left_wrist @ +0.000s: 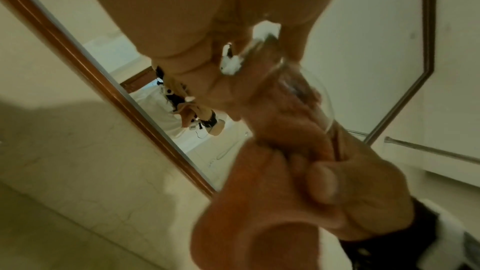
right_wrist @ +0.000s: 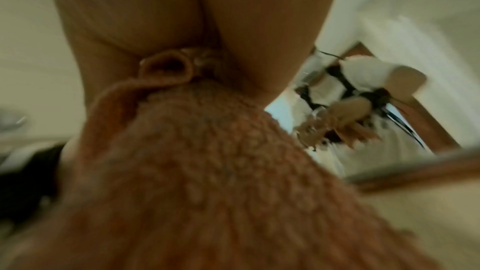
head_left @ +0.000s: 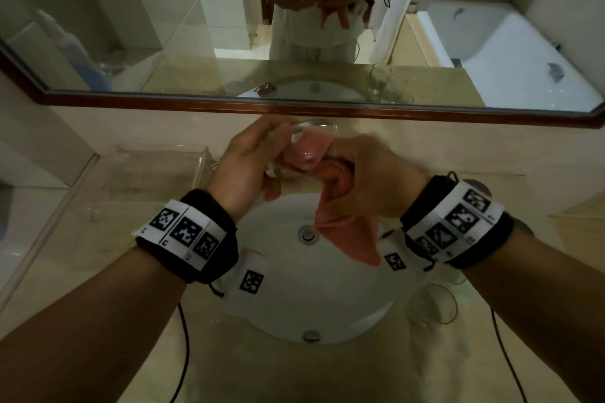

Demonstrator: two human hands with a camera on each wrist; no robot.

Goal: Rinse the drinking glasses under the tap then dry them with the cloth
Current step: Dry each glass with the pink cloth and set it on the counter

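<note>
My left hand (head_left: 252, 157) grips a clear drinking glass (head_left: 311, 137) above the white sink (head_left: 327, 298), its mouth turned toward my right hand. A pink cloth (head_left: 347, 232) is pushed into the glass, and my right hand (head_left: 366, 180) grips it just outside the rim. The loose end of the cloth hangs down over the basin. In the left wrist view the glass (left_wrist: 306, 89) sits between my left hand's fingers (left_wrist: 293, 34), with the right hand (left_wrist: 324, 182) close below. The right wrist view is filled by the cloth (right_wrist: 221, 161). No tap shows.
Several more clear glasses (head_left: 432, 304) stand on the beige counter right of the sink, partly behind my right wrist. A clear acrylic tray (head_left: 140, 186) sits on the counter at left. A wood-framed mirror (head_left: 294, 108) runs along the wall behind. The drain (head_left: 307, 234) is in the basin's middle.
</note>
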